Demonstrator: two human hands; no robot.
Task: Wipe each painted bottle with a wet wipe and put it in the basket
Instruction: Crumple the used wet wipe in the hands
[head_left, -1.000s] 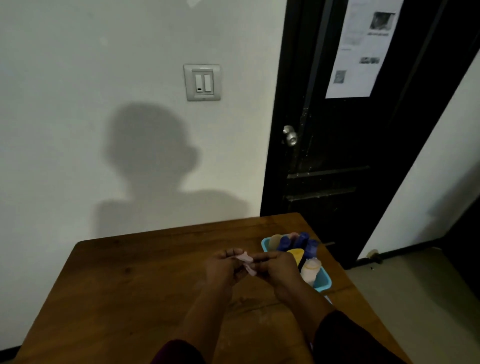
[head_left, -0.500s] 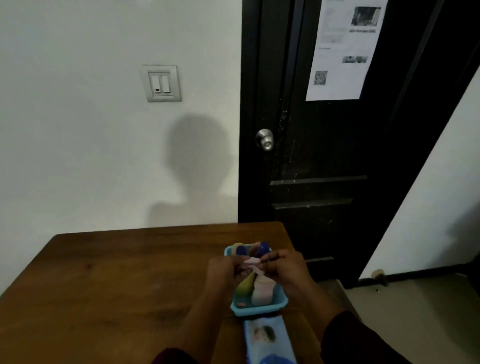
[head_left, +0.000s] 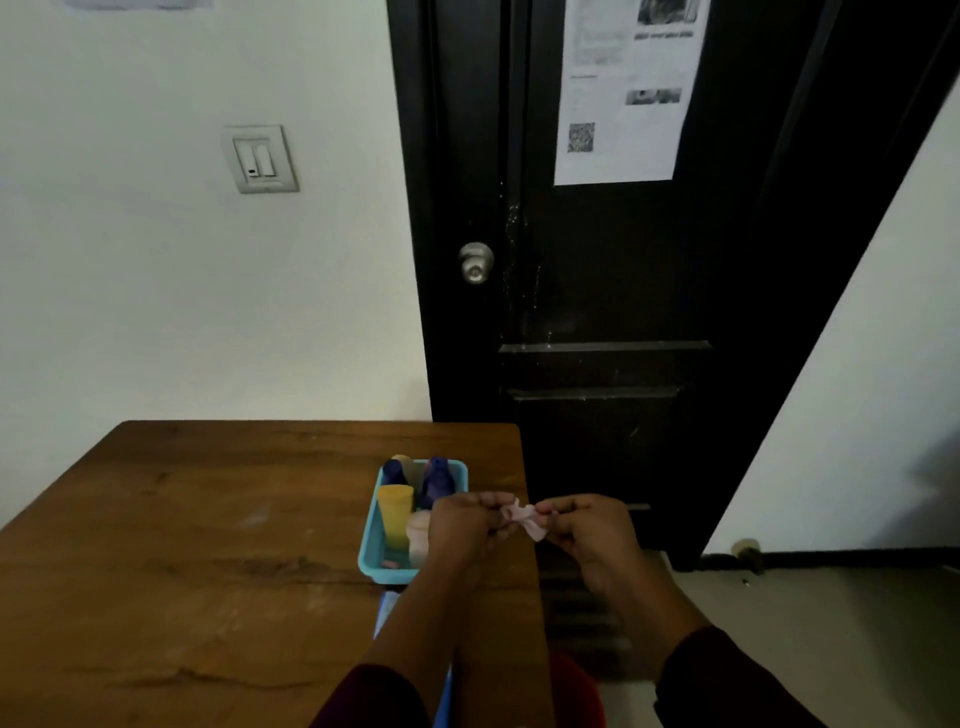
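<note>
A small pinkish wet wipe (head_left: 524, 519) is stretched between my two hands over the table's right edge. My left hand (head_left: 465, 525) pinches its left end and my right hand (head_left: 587, 525) pinches its right end. Just left of my hands a light blue basket (head_left: 370, 545) sits on the wooden table (head_left: 208, 545). It holds several painted bottles: a yellow one (head_left: 396, 514), two dark blue ones (head_left: 439, 480), and a pale pink one (head_left: 420, 535) partly hidden by my left hand.
A blue wipes packet (head_left: 382, 613) lies near the basket's front, mostly hidden by my left arm. A black door (head_left: 597, 312) stands behind the table's right edge. Something red (head_left: 576, 691) sits on the floor below my arms.
The view has swung right and my hands moved right of the basket. They have pulled apart a little, drawing the wipe out between them.
</note>
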